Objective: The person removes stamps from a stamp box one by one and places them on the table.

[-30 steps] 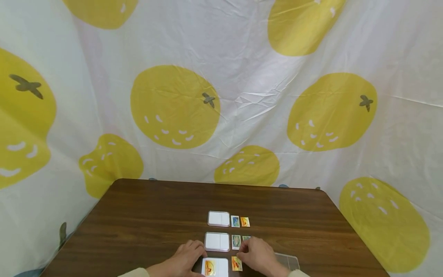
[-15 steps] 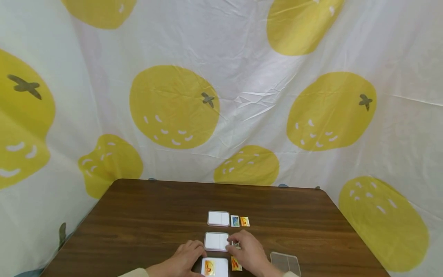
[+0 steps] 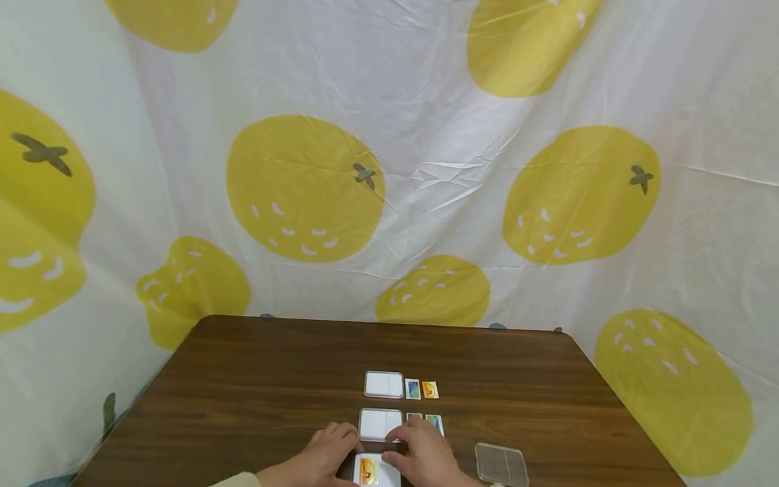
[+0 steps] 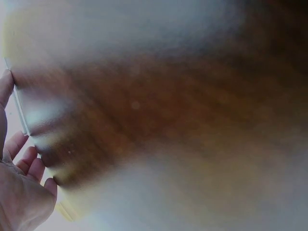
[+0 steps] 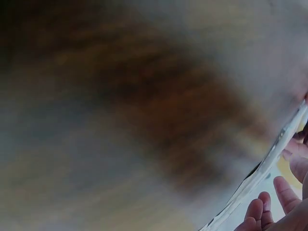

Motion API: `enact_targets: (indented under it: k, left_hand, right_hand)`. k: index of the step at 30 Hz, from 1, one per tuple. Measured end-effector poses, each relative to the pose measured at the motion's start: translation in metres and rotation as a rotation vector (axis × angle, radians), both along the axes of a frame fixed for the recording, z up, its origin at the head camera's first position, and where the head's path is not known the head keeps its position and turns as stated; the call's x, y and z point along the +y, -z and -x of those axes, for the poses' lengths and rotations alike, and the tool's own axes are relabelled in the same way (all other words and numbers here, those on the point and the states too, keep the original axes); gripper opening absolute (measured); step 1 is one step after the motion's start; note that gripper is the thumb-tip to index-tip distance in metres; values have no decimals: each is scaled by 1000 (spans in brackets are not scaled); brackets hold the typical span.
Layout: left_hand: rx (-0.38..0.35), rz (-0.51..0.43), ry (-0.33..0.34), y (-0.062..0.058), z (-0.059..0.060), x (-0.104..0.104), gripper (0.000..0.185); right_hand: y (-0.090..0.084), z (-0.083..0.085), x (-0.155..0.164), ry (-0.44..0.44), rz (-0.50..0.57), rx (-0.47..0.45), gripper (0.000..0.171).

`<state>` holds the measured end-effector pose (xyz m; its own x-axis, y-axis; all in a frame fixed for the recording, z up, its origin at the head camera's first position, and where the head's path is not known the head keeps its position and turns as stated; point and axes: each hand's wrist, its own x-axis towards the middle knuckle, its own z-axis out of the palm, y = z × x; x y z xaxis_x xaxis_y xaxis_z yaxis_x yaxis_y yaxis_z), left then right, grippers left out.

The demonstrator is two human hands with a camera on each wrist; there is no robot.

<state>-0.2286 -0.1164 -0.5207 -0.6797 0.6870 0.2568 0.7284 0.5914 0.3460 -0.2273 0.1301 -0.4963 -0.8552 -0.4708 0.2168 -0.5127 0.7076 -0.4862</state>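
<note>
Head view shows both of our hands together at the near edge of the table (image 3: 255, 379), on a white card tray (image 3: 377, 468) that bears a small orange picture card (image 3: 367, 471) in its left half. Our left hand (image 3: 319, 454) rests on the tray's left edge with fingers bent over it; our right hand (image 3: 422, 454) covers its right half, and whether it grips the tray or a card beneath we cannot tell.

We judge the tray light, thin and stiff, with a smooth face that could slide on the wood; its edges seem the place to take hold. The small cards look like flimsy paper, best pinched at a side.

Much is cut off: the tray's near part leaves the picture, and our right hand hides whatever lies under it. Beyond stand two more trays (image 3: 381, 423), one behind the other, each with a pair of cards (image 3: 434, 424) just beside it, and a clear lid (image 3: 502, 464) near the right edge. Both wrist views are blurred; only fingertips (image 4: 24, 163) and a pale tray rim (image 5: 260, 178) show.
</note>
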Motion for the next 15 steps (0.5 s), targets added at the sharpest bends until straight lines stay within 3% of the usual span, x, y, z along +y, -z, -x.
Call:
enact_targets:
  k: [4,8,15]
  left_hand:
    - [46,-10,11,1,0,0,45]
    - [38,-17,19,2,1,0,45]
    - [6,-20,23,2,3,0,45]
  right_hand:
    - [2,-2,-4,-17,-60,66,24]
    - [5,-2,-6,-27,-103,107,28]
    - [7,-1,-8,-50,-140,64,40]
